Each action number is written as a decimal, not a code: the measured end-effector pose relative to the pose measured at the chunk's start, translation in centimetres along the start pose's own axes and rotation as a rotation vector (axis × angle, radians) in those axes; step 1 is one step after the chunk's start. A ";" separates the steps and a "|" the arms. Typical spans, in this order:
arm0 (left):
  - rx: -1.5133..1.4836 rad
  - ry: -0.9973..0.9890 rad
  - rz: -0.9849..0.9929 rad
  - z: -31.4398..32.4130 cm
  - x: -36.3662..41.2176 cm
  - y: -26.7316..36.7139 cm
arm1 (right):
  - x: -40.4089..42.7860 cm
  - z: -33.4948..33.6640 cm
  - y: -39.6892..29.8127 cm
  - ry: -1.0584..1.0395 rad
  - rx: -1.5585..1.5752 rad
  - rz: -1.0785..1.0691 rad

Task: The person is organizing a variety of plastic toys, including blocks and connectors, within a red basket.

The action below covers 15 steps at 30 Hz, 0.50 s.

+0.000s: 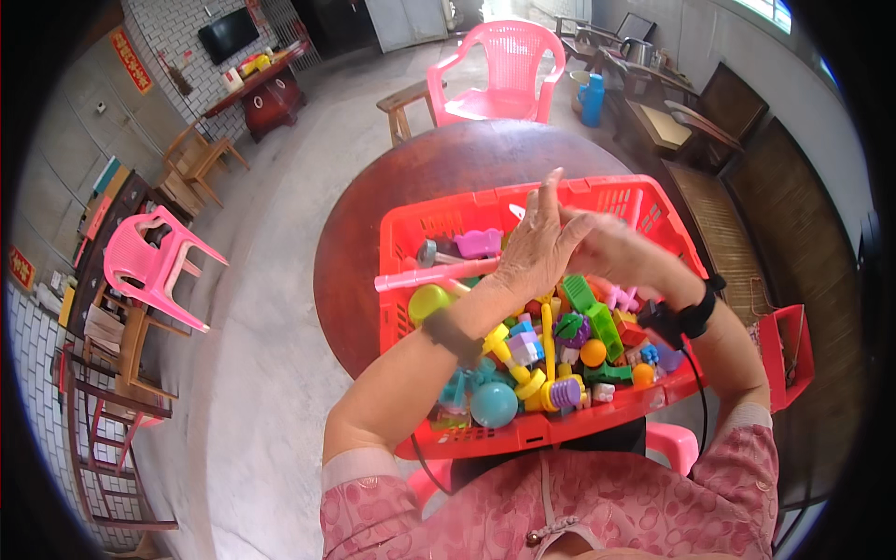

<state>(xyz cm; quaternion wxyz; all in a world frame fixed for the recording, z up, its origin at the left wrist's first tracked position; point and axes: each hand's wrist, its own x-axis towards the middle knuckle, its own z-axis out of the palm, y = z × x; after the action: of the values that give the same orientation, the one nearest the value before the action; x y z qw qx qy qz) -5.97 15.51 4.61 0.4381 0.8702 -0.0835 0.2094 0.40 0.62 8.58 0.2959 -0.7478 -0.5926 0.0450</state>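
Observation:
My left hand [535,241] is raised over the red plastic basket [483,442], fingers extended and thumb apart, with no object seen in it. Close against it, my right hand [609,245] is blurred, and its fingers are partly hidden behind the left; whether the palms touch is unclear. Below both hands lie mixed plastic toys: a teal ball [494,404], a yellow-green round piece [428,302], green blocks [603,330], an orange ball [593,353] and a purple toy fruit [572,329]. A pink tube [413,277] rests across the left side, near a purple toy tub [479,243].
The basket stands on a round dark wooden table [350,280]. Beyond it are a pink plastic chair [514,70] and a wooden stool [402,105]. A red box [787,357] is at the right, by a wooden bench [707,210]. Black cables [700,399] run from both wrist straps.

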 end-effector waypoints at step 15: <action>0.345 -0.339 -0.067 1.2 0.0 -2.1 | -1.7 0.3 6.5 -0.070 -0.109 -0.022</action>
<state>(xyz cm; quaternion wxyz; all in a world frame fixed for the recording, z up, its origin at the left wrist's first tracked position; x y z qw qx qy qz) -4.90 15.84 2.44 0.2695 0.9571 -0.0897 0.0569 5.42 -1.63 4.63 0.2344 -0.7541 -0.6125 0.0355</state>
